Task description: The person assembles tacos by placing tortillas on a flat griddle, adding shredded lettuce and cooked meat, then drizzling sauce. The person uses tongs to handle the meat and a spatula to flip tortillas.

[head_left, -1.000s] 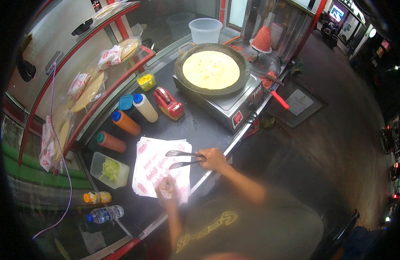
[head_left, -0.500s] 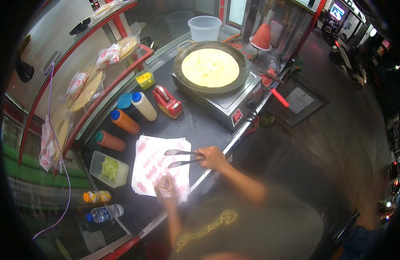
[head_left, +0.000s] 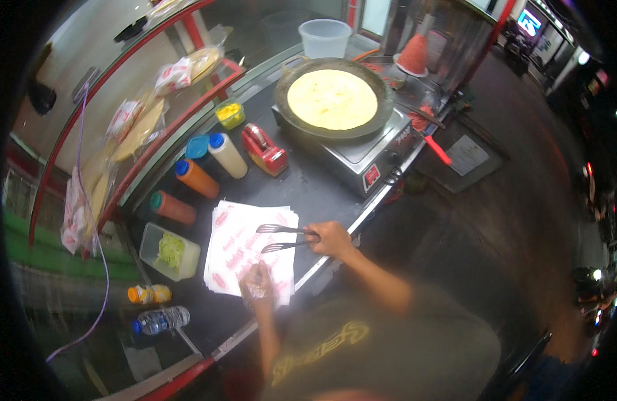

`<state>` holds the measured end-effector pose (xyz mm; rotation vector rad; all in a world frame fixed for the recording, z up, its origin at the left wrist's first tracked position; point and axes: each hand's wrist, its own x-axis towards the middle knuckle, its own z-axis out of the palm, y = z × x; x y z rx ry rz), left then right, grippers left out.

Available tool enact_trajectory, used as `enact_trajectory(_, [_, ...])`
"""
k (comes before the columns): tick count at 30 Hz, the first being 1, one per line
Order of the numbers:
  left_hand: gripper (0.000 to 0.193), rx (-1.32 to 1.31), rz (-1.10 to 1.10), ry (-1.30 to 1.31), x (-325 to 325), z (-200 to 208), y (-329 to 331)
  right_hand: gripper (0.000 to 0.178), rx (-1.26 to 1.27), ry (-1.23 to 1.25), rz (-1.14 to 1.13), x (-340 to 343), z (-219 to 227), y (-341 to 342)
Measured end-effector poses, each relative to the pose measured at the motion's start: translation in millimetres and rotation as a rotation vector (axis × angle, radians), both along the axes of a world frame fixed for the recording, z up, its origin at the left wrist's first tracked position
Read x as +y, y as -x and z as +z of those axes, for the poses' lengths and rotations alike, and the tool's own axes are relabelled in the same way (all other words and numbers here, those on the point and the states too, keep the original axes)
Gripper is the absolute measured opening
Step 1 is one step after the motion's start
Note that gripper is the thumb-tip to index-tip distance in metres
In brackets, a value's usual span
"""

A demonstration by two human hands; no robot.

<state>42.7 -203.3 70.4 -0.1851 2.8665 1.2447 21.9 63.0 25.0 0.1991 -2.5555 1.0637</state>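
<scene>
My right hand [head_left: 330, 240] grips a pair of black tongs [head_left: 282, 230] near its closed end. The two slotted tips point left, spread apart, over a stack of white wrapping papers [head_left: 229, 230] with red print. My left hand [head_left: 258, 283], in a clear plastic glove, rests at the near edge of that stack with its fingers curled in; whether something is between them is hidden. Farther off, a round pale-yellow flatbread or thin omelette [head_left: 332, 99] lies flat on a dark round griddle [head_left: 290, 119], which sits on a silver gas stove [head_left: 362, 152].
Left of the papers stand a tub of shredded lettuce [head_left: 170, 250], squeeze bottles [head_left: 197, 178] and a red tape dispenser [head_left: 264, 151]. A cone of reddish shredded meat [head_left: 413, 55] stands behind the stove. A red-handled knife [head_left: 437, 148] juts past the counter's right edge. Bagged flatbreads [head_left: 138, 130] line the left shelf.
The whole view has shifted slightly, with the stove and bottles a little to the right. Both hands, the tongs and the flatbread keep nearly the same places relative to each other.
</scene>
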Motion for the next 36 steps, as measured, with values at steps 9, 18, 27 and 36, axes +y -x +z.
enact_trajectory(9, [0.035,0.227,-0.088,0.039,-11,-30,2,0.021,-0.025,-0.055,-0.033,-1,-2,2])
enact_trajectory(18, [0.036,0.11,-0.018,-0.126,-14,-3,-8,0.014,0.029,-0.091,-0.027,-2,-7,6])
enact_trajectory(27, [0.033,0.083,0.052,-0.239,-8,-36,-4,0.014,0.074,-0.1,-0.017,-1,-8,7])
enact_trajectory(36, [0.033,0.118,0.021,-0.164,-10,-10,-5,0.009,0.064,-0.049,-0.001,2,-11,5])
